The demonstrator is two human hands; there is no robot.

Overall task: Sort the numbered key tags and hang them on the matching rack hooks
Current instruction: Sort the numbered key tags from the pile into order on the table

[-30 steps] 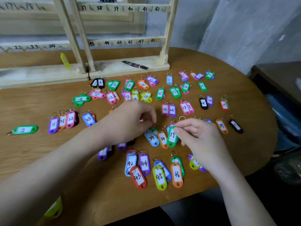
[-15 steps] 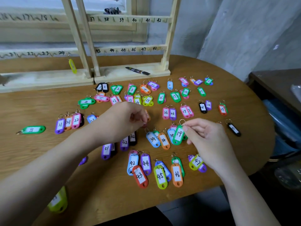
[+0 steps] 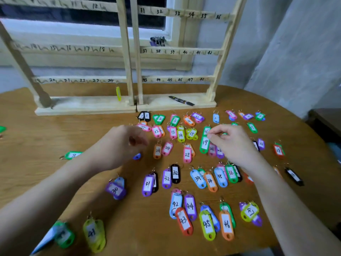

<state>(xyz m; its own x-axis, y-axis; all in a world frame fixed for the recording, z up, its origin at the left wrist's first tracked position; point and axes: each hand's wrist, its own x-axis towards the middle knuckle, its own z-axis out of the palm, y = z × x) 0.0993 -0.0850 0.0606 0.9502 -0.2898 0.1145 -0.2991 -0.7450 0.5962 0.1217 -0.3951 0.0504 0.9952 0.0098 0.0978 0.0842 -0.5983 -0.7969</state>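
Note:
Several coloured numbered key tags lie spread over the wooden table (image 3: 46,145). My right hand (image 3: 230,143) pinches the ring of a green tag marked 19 (image 3: 204,145), which hangs from my fingertips above the tags numbered in the twenties. My left hand (image 3: 121,145) hovers over the table with loosely curled fingers; I cannot see anything in it. Two wooden racks (image 3: 127,52) with numbered hooks stand at the back. A single yellow tag (image 3: 118,93) hangs near hook 24.
A black marker (image 3: 181,100) lies on the right rack's base. Binder clips (image 3: 157,41) sit on the window ledge behind. Tags 41 (image 3: 94,233) and 30 (image 3: 115,190) lie near the front left. A dark side table (image 3: 326,124) stands to the right.
My right hand has lifted the green tag 19 up and away from me, toward the racks. My left hand has moved left and away from the tags. The view has tilted upward.

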